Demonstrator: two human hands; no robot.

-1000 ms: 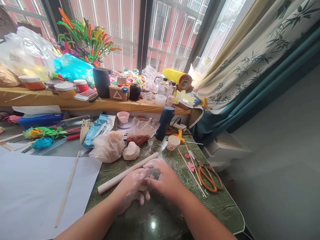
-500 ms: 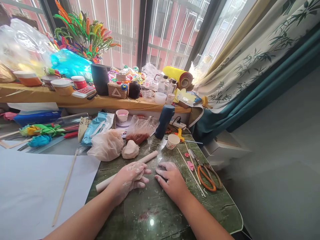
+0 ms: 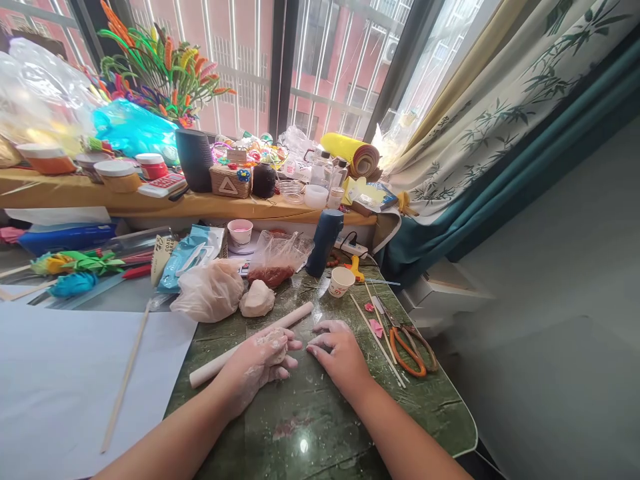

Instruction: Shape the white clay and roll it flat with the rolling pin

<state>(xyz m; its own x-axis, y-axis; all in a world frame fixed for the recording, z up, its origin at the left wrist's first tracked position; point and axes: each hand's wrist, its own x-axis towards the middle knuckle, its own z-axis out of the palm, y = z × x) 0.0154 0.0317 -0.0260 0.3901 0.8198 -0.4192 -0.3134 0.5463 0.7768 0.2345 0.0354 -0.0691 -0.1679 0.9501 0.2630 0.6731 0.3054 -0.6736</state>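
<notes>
My left hand [image 3: 260, 363], dusted with white powder, is turned partly upward and curled around a small lump of pale dough [image 3: 278, 350]. Behind it a whitish rolling pin [image 3: 299, 316] lies at a slant on the dark green table, its middle partly hidden by that hand. My right hand [image 3: 337, 350] holds nothing; its bent fingers are apart, just right of the left hand and low over the tabletop. A bigger lump of dough [image 3: 257, 299] sits beyond the rolling pin, beside a crumpled plastic bag [image 3: 207, 290].
On the right lie thin sticks [image 3: 377, 340] and orange-handled scissors [image 3: 407, 352]. A paper cup [image 3: 341, 282] stands near a dark blue cylinder [image 3: 324, 243]. White paper [image 3: 85, 373] covers the left side. Jars and craft supplies line the windowsill [image 3: 165, 208].
The view has shifted slightly. My right hand's fingers have lifted and spread a little. My left hand keeps its hold on the dough, almost unmoved.
</notes>
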